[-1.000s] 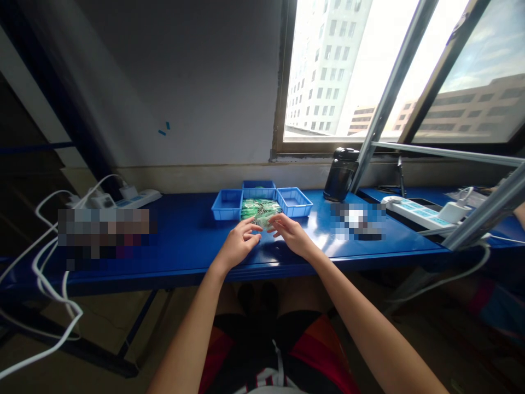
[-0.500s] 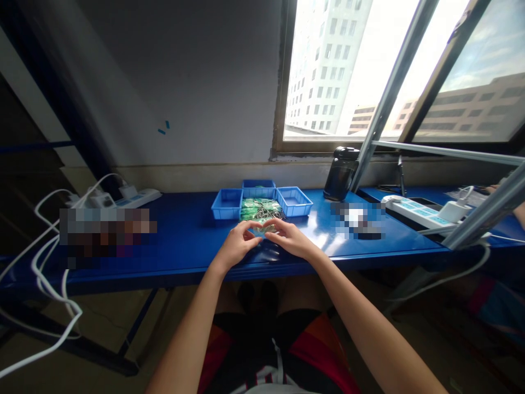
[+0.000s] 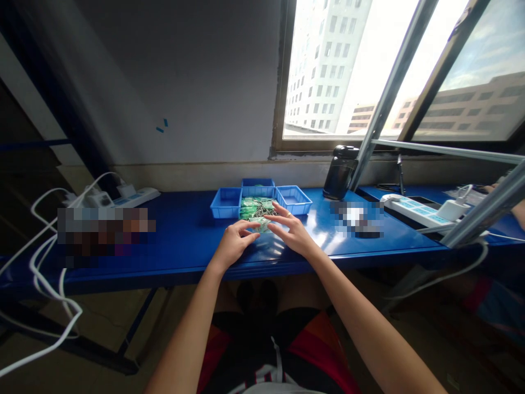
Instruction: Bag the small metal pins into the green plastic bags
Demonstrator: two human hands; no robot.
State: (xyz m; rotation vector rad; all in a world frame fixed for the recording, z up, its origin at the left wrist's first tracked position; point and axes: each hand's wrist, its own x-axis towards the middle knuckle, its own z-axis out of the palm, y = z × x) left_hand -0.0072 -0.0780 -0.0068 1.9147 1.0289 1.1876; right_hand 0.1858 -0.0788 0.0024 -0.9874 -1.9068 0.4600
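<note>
My left hand and my right hand meet over the blue table, just in front of a pile of small green packets. Between their fingertips is a small clear-green packet. My left hand's thumb and forefinger pinch its left end. My right hand's fingers are stretched out and spread, with the fingertips on the packet's right side and the pile.
Three blue trays ring the pile. A black jar stands at the window sill. White power strips with cables lie right and left. A slanted metal frame bar crosses at right.
My right hand has spread its fingers and reached forward toward the pile. My left hand stays pinched on the small packet. The view has barely shifted.
</note>
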